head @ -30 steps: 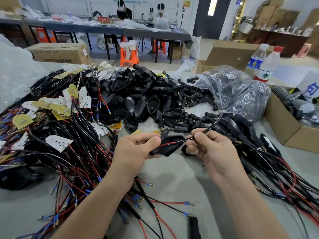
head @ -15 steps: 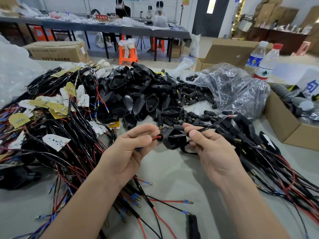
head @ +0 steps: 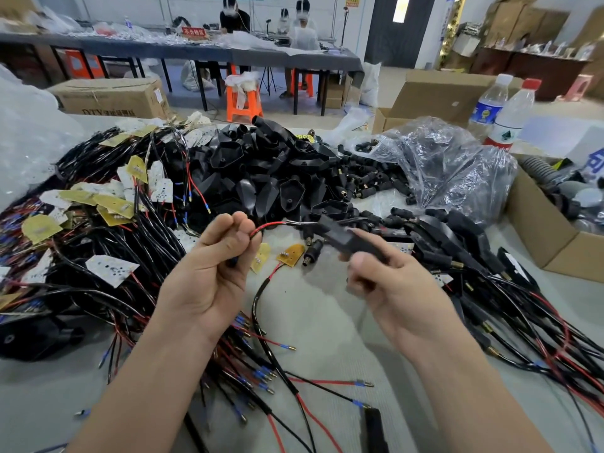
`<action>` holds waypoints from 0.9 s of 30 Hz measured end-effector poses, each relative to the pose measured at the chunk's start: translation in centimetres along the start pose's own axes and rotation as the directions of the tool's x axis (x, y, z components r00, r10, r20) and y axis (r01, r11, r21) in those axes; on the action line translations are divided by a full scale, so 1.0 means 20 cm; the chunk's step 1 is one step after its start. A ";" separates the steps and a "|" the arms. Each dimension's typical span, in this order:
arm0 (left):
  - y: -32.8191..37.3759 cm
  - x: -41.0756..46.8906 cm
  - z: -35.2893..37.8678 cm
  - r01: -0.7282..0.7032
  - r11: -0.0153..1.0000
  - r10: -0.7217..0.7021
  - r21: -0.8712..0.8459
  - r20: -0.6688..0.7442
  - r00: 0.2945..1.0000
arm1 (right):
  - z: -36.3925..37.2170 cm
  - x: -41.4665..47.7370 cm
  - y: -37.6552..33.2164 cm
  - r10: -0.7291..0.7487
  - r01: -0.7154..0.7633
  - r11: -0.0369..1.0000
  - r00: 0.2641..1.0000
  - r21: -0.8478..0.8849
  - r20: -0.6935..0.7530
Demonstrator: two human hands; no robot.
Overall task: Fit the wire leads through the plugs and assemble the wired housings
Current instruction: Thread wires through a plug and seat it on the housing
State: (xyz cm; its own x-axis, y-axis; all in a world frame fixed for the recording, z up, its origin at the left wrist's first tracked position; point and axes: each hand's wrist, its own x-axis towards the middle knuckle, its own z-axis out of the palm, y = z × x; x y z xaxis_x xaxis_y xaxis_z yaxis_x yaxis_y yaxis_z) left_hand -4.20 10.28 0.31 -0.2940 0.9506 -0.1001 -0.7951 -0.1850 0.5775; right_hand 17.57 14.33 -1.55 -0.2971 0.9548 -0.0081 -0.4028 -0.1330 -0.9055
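Observation:
My left hand (head: 214, 269) is closed around the red and black wire leads (head: 271, 225), which run rightward into a black plastic housing (head: 343, 238). My right hand (head: 389, 282) grips that housing from below, blurred by motion. The leads stretch taut between both hands above the grey table. A heap of empty black housings (head: 277, 178) lies just behind my hands, with small black plugs (head: 366, 181) scattered to its right. Two yellow boards (head: 291, 255) lie on the table under the housing.
A tangle of wired leads with yellow and white boards (head: 108, 230) fills the left side. Assembled wired housings (head: 483, 273) pile up at the right. A clear plastic bag (head: 451, 165), two water bottles (head: 510, 116) and a cardboard box (head: 549, 237) stand at the right. People sit at a far table.
My hands have pulled apart; the leads have been drawn further through the housing. My right hand has swung the housing to the right and now holds it from below.

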 end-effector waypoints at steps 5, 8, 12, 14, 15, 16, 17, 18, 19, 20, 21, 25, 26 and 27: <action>0.08 0.01 -0.03 -0.031 0.997 0.028 0.065 0.051 0.998 | -0.08 -0.01 -0.12 0.137 -0.111 0.823 0.991 0.557 -0.005; 0.12 0.02 -0.06 -0.067 0.985 0.058 0.158 0.063 0.996 | -0.12 -0.02 -0.18 0.089 -0.059 0.758 0.996 0.649 -0.014; 0.17 0.05 -0.11 -0.137 0.964 0.133 0.228 0.033 0.991 | -0.13 -0.02 -0.21 0.024 -0.003 0.692 1.000 0.721 -0.020; 0.17 0.04 -0.11 -0.189 0.914 0.184 0.360 0.048 0.982 | -0.12 -0.02 -0.20 -0.003 0.013 0.657 1.000 0.753 -0.016; 0.17 0.04 -0.11 -0.210 0.880 0.197 0.425 0.075 0.977 | -0.12 -0.02 -0.20 -0.004 0.014 0.667 1.000 0.745 -0.015; 0.16 0.03 -0.11 -0.222 0.848 0.180 0.482 0.132 0.975 | -0.12 -0.02 -0.20 0.004 0.004 0.695 1.000 0.719 -0.009; 0.16 0.02 -0.11 -0.214 0.825 0.116 0.523 0.212 0.970 | -0.12 -0.02 -0.20 0.016 -0.018 0.728 1.000 0.686 0.010; 0.17 0.00 -0.10 -0.168 0.826 0.003 0.539 0.294 0.956 | -0.13 -0.02 -0.21 0.035 -0.050 0.756 0.999 0.652 0.036; 0.17 0.00 -0.10 -0.096 0.828 -0.125 0.552 0.350 0.928 | -0.12 -0.03 -0.21 0.062 -0.087 0.779 0.996 0.621 0.061; 0.16 -0.01 -0.10 -0.036 0.810 -0.238 0.586 0.384 0.892 | -0.12 -0.03 -0.21 0.095 -0.124 0.799 0.992 0.588 0.079; 0.15 0.00 -0.10 -0.009 0.774 -0.313 0.633 0.396 0.863 | -0.11 -0.03 -0.21 0.131 -0.157 0.820 0.988 0.551 0.086; 0.02 -0.01 -0.05 0.008 0.694 -0.307 0.720 0.286 0.908 | -0.03 0.00 -0.13 0.239 -0.220 0.882 0.971 0.417 0.006; -0.01 0.00 -0.04 0.011 0.691 -0.295 0.723 0.268 0.917 | -0.02 0.00 -0.10 0.248 -0.223 0.898 0.968 0.379 -0.019; -0.03 0.00 -0.04 0.009 0.686 -0.287 0.728 0.259 0.922 | 0.00 0.01 -0.07 0.252 -0.225 0.915 0.967 0.336 -0.040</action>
State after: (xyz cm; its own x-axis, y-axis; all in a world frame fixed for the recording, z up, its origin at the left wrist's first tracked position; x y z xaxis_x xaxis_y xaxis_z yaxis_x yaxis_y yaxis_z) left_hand -4.14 10.19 -0.67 0.0946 0.9943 -0.0483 -0.1623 0.0633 0.9847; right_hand 18.16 14.70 -0.23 -0.3542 0.9003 -0.2530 -0.5928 -0.4254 -0.6839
